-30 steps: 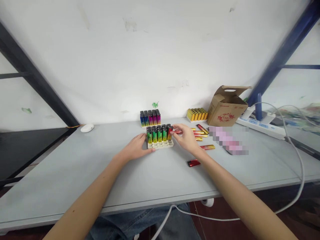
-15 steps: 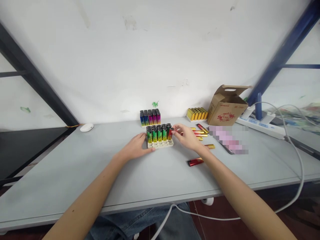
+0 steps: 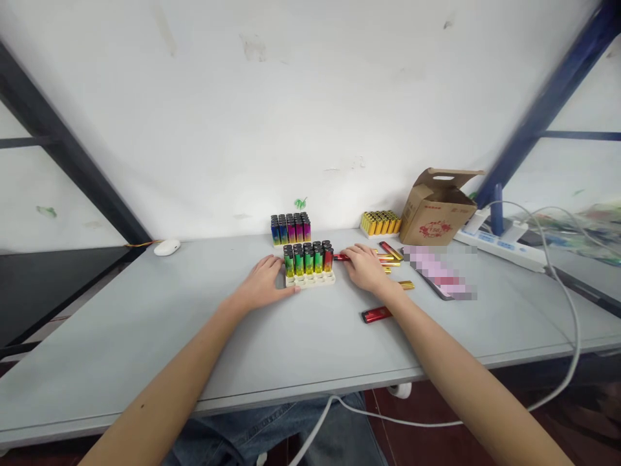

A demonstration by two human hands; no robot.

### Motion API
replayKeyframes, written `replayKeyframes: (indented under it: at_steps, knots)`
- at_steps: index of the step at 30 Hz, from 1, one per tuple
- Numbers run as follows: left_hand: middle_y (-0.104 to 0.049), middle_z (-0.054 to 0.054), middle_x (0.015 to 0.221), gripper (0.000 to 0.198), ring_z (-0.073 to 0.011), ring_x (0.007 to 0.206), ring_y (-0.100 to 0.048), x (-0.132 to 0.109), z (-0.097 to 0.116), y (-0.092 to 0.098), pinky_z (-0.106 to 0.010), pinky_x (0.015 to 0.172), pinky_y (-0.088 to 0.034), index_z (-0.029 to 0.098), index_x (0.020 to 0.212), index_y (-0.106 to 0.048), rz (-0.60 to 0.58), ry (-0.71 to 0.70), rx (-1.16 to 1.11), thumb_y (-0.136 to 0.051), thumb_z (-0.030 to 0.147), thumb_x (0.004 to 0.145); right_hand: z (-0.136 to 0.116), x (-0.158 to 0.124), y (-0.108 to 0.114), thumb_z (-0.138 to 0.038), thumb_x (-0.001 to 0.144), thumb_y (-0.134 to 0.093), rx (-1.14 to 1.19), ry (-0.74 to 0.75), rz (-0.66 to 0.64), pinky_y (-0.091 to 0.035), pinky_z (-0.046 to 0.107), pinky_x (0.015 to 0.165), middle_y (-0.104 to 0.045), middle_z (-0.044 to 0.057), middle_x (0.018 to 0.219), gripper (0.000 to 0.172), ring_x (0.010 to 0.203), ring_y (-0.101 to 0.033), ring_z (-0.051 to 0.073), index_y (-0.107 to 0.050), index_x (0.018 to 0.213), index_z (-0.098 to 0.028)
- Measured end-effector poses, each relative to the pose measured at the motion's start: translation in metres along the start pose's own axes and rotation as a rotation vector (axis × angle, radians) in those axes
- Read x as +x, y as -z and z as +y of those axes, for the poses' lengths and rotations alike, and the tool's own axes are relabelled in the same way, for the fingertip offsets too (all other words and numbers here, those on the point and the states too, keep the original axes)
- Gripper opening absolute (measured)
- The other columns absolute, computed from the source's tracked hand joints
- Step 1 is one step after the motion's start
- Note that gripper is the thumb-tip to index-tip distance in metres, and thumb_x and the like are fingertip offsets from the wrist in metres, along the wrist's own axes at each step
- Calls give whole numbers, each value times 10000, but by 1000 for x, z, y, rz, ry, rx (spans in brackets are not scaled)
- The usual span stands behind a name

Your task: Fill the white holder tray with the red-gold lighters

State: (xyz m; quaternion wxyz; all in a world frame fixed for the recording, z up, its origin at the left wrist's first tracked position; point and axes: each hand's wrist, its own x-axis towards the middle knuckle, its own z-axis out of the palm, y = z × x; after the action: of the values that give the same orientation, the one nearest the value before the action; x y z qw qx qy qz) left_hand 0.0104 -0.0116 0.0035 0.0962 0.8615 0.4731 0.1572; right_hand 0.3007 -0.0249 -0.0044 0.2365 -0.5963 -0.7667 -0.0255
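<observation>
A white tray (image 3: 310, 281) holds several upright lighters with black tops and green-to-yellow bodies; one at its right end is red. My left hand (image 3: 264, 285) lies flat on the table against the tray's left side, fingers stretched, thumb along the front edge. My right hand (image 3: 365, 266) rests just right of the tray on a scatter of loose red-and-gold lighters (image 3: 391, 259). Its fingers are curled over a red lighter (image 3: 341, 257) whose end sticks out toward the tray.
A second tray of blue and pink lighters (image 3: 291, 230) and a tray of gold lighters (image 3: 381, 223) stand by the wall. One red lighter (image 3: 376, 314) lies nearer me. An open cardboard box (image 3: 439, 207), a power strip (image 3: 502, 246) with cables, and a white mouse (image 3: 167, 246) share the grey table.
My right hand has drawn back from the tray's right end and dropped onto the loose lighters. My left hand has stayed against the tray.
</observation>
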Motion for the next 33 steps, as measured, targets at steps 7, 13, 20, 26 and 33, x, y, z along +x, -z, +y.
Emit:
replayKeyframes:
  at_steps: [7,13,20,26,33]
  knots:
    - [-476,-174,1396,792,-360,1352,-374,2,-2,-7,-467,1100,-320,151,1340,-453,31,21,45,-521,720,793,-7,1,-1,-170,923,-437,36,8,-79,-355,372,944,-683,119,1047,260,1022,-583,244,-667,1044,-166]
    - [-515,-145,1314,716,-344,1293,-419,2,-5,-10,-499,1088,-299,181,1289,-483,74,21,97,-479,721,819,-2,13,4,-245,923,-444,717,-217,234,-441,367,882,-630,102,1046,154,955,-591,206,-556,1009,-184]
    - [-527,-140,1320,712,-329,1293,-436,3,-1,-17,-492,1098,-282,195,1303,-475,118,46,124,-478,721,823,-15,13,32,-208,816,-511,1837,-511,95,-506,298,667,-580,-7,765,51,634,-574,131,-518,866,-206]
    - [-544,-143,1312,688,-327,1264,-467,6,9,-24,-480,1080,-303,189,1332,-459,149,88,112,-496,671,844,-34,6,35,-247,858,-529,2020,-400,-188,-455,233,576,-455,-49,614,95,532,-470,95,-587,883,-176]
    - [-517,-139,1341,642,-313,1313,-419,6,6,-20,-496,1100,-275,208,1334,-453,77,64,76,-454,658,876,-48,3,30,-165,803,-559,2015,-436,-195,-465,233,610,-506,-17,666,57,639,-550,123,-527,762,-187]
